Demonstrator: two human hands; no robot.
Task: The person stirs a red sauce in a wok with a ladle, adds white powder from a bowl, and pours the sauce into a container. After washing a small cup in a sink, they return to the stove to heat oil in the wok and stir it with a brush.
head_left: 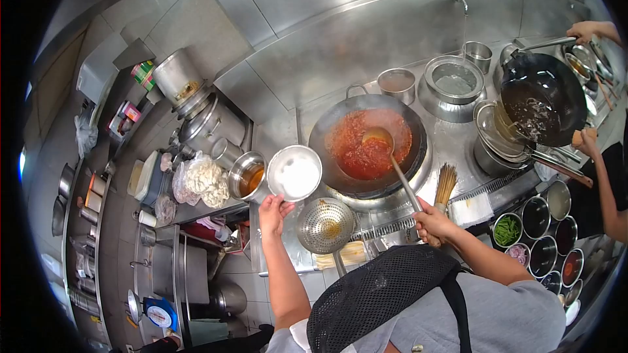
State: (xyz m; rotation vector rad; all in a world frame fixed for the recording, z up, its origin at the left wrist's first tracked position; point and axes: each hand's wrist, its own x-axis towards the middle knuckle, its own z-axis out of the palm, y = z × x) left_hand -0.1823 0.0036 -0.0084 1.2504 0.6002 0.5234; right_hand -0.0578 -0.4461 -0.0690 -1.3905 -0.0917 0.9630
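My left hand (276, 212) grips the edge of a round metal bowl (272, 180) with white contents (297, 171), held level just left of the wok. In my right hand (434, 221) is the long handle of a ladle (403, 183); its head rests in thick red sauce (345, 155). A dark wok (419, 160) on the burner holds that sauce, and faint steam hangs over it. Below the bowl lies a perforated strainer (325, 223). Beside my right hand stands a bamboo brush (447, 186).
At right, another person's hands tilt a black wok (568, 85) above a pot (494, 158) with strainers. Several containers, one with chopped greens (507, 230), stand lower right. Behind the wok are a small pot (396, 84) and a water basin (454, 78). An oil pot (248, 175) sits left.
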